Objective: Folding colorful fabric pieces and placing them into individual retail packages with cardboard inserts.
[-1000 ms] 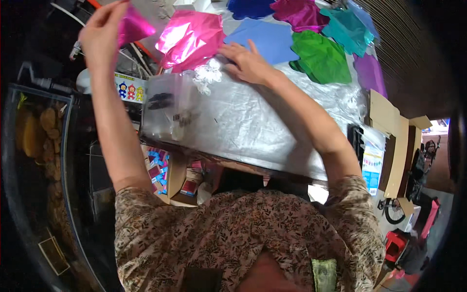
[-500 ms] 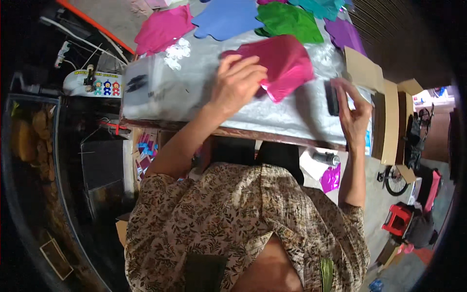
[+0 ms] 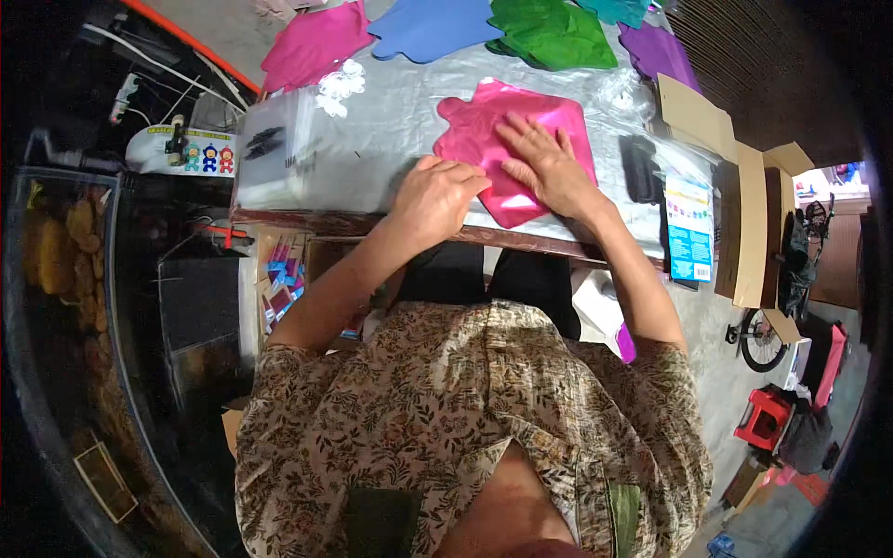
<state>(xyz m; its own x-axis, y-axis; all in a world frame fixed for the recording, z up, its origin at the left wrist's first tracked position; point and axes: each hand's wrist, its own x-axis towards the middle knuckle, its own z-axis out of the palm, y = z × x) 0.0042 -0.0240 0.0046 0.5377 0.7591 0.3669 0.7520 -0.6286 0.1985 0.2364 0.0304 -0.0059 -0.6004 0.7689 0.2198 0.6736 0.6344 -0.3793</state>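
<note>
A flat, glossy pink foil-like piece (image 3: 470,116) with a wavy left edge lies on the table right in front of me. My right hand (image 3: 549,172) rests flat on it, fingers stretched and spread. At its lower left edge is my left hand (image 3: 435,197), its fingers curled together and pinching the rim of the piece. To the right of the pink piece lies a black object (image 3: 640,169) of a kind I cannot make out.
Matching piles line the far side: pink (image 3: 316,45), blue (image 3: 433,28), green (image 3: 549,35) and purple (image 3: 659,56). Small white pieces (image 3: 340,90) and clear plastic bags (image 3: 270,153) lie left. A printed blue-white packet (image 3: 688,228) and an open cardboard box (image 3: 747,223) stand right.
The raised pink piece now lies flat on the table. My right hand has moved left from the black object onto it. My left hand has come down to its near left edge.
</note>
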